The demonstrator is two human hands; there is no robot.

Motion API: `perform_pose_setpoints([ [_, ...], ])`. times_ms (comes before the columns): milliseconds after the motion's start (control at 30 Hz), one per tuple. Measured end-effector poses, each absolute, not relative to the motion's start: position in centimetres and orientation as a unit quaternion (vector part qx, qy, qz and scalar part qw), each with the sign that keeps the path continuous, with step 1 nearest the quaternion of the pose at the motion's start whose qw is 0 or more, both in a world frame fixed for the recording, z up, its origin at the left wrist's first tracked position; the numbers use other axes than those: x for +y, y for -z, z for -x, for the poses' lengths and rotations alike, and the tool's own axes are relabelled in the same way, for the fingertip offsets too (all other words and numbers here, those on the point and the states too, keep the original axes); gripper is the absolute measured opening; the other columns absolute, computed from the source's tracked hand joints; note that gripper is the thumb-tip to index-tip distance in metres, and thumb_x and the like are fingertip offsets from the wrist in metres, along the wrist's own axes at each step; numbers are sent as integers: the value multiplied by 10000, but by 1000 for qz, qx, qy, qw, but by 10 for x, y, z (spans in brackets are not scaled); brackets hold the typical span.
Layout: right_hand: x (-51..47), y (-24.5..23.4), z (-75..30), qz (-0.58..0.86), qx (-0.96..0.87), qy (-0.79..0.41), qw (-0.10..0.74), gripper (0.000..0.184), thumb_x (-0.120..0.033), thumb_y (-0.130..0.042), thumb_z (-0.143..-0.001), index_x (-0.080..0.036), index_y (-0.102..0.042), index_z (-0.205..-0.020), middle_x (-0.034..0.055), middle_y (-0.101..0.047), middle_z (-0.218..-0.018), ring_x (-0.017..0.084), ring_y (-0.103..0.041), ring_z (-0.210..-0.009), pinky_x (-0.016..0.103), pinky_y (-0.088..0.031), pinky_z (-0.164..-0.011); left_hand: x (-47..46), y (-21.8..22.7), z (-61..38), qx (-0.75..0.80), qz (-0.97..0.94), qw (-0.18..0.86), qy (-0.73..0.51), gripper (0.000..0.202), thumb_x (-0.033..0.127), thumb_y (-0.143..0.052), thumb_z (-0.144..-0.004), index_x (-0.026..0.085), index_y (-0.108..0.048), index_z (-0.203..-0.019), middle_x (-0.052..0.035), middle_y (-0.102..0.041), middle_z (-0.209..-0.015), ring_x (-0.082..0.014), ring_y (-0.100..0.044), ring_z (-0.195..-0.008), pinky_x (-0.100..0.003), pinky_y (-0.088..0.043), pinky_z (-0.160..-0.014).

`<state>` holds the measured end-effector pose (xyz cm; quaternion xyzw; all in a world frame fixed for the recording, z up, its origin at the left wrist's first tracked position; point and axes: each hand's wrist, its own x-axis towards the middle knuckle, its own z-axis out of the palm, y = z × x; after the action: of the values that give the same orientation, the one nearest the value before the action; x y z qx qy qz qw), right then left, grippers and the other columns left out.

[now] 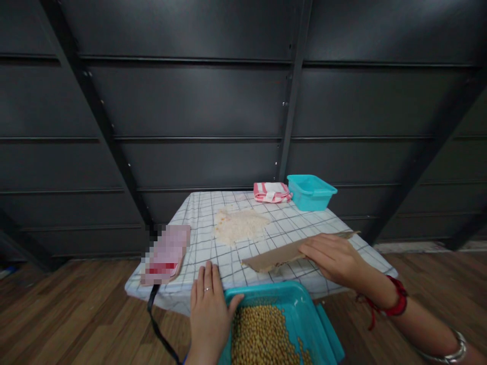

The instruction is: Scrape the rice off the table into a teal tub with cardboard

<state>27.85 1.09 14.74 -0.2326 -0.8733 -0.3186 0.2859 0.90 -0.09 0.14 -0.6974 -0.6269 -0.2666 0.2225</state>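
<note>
My left hand [208, 306] grips the left rim of a teal tray [304, 317] full of yellow beans [262, 337] at the table's near edge, thumb inside the tray. My right hand [335, 258] holds a flat strip of brown cardboard [274, 257] by its right part, low over the checked tablecloth [205, 238], just beyond the tray. A pile of white rice [239, 225] lies on the cloth behind the cardboard.
A small teal bin [310, 192] and a folded pink striped cloth [271, 192] sit at the table's far edge. A pink flat object [167, 253] with a black strap lies at the left edge. Dark metal wall behind; wooden floor around.
</note>
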Motion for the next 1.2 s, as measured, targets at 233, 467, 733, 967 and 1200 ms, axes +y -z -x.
perform_pose_setpoints([
  [233,3,-153,-276,246,-872,312,286,309,-10,-353,-808,-180,-611,-826,26,-652,-701,124,-588,-655,268,-495,-627,-1,-4,-9,-634,697,222,250,730,597,-282,-813,21,-444,-1231,-234,-489,-1270,-346,-396,-1212,-508,-357,-954],
  [467,0,-159,-292,279,-848,367,262,216,-73,-388,-853,-154,-588,-840,42,-637,-663,142,-578,-601,277,-469,-567,-3,-9,-9,-641,703,199,235,719,575,-361,-795,0,-456,-1215,-255,-474,-1278,-366,-399,-1208,-519,-350,-956],
  [733,-25,-160,-303,278,-884,287,244,254,-36,-353,-810,-189,-554,-843,14,-619,-650,126,-553,-568,251,-438,-539,-3,-7,-9,-640,698,211,241,697,548,-392,-787,7,-445,-1223,-240,-488,-1271,-345,-417,-1200,-499,-359,-958],
  [967,-31,-169,-298,266,-889,256,270,254,-52,-354,-840,-211,-549,-878,7,-621,-671,125,-558,-606,249,-440,-569,-3,-7,-11,-642,693,206,256,679,542,-374,-800,18,-451,-1224,-236,-489,-1272,-343,-416,-1199,-501,-358,-956],
  [1200,-25,-167,-295,300,-863,350,206,266,-122,-326,-891,-148,-577,-806,38,-614,-621,138,-549,-554,269,-426,-549,-5,-13,-12,-650,690,207,243,657,521,-397,-797,7,-479,-1199,-225,-492,-1275,-350,-427,-1183,-484,-372,-942],
])
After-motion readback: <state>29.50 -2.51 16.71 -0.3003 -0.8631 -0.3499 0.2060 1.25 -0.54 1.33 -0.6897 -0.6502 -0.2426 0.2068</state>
